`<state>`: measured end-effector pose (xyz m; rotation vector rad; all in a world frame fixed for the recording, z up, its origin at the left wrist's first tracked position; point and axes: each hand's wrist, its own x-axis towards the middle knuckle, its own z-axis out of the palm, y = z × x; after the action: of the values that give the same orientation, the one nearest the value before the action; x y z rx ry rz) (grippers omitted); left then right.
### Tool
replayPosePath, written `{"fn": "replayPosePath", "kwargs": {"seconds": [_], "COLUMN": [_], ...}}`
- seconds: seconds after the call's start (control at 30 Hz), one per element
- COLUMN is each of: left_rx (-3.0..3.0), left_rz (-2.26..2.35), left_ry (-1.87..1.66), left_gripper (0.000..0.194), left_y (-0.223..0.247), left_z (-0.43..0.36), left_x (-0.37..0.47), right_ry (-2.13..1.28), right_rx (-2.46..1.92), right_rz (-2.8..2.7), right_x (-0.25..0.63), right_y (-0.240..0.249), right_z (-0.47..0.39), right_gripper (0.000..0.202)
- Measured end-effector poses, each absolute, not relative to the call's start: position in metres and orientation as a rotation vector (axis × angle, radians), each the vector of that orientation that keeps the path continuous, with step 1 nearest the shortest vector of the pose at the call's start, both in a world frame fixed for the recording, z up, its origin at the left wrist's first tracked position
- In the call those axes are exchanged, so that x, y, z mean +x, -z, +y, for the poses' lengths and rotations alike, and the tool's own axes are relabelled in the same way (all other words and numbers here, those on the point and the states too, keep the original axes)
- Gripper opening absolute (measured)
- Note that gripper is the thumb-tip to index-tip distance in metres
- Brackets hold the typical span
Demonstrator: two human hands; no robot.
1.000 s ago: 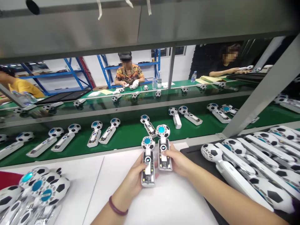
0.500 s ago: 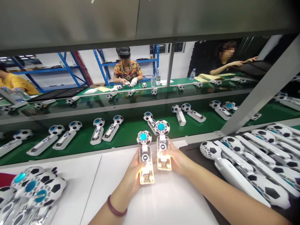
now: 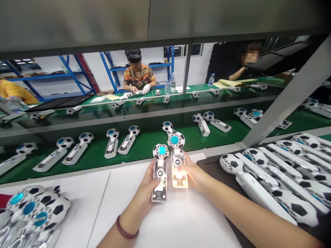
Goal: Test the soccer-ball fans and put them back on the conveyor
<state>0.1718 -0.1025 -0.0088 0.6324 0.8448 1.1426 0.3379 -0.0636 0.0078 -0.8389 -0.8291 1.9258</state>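
Two handheld devices with football-patterned heads are held upright side by side over the white work surface [image 3: 124, 206]. My left hand [image 3: 146, 191] is wrapped round the left device [image 3: 159, 179], its thumb on the front; its body is clear and dark, with only small light spots near the bottom. Round the right device [image 3: 178, 174] closes my right hand [image 3: 195, 172], thumb on the front, and that body glows warm yellow. Both heads carry a bright blue disc. The two devices stand close to each other, with the right one slightly higher.
Several like devices lie on the green conveyor [image 3: 144, 144] beyond. A pile of them [image 3: 38, 210] sits at the left, and rows fill the black tray [image 3: 219, 172] at the right. A slanted metal post [image 3: 287, 93] rises at the right. People sit across the line.
The left device's glow has gone off, while the right one is still lit. Devices on the near conveyor have shifted slightly right. The person at the far right has lowered an arm.
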Motion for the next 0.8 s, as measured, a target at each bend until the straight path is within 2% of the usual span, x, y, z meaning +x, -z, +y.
{"fn": "replayPosePath", "kwargs": {"seconds": [0.33, 0.63, 0.8], "left_rx": [0.600, 0.657, 0.651], "left_rz": [0.926, 0.925, 0.845], "left_ry": [-1.188, -1.208, -1.226], "left_gripper": [0.079, 0.073, 0.076], "left_y": [0.0069, 0.0125, 0.0128], "left_z": [-0.1015, -0.1016, -0.1040], "left_x": [0.1723, 0.1707, 0.1718], "right_ry": [-1.898, -1.927, -1.945], "right_rx": [-0.834, -0.770, -0.763], "right_rz": [-0.881, -0.901, -0.904], "right_x": [0.3391, 0.3386, 0.3374], "right_y": [-0.0027, -0.0065, -0.0093], "right_z": [-0.0635, -0.0652, -0.0663], "right_gripper": [0.064, 0.071, 0.070]}}
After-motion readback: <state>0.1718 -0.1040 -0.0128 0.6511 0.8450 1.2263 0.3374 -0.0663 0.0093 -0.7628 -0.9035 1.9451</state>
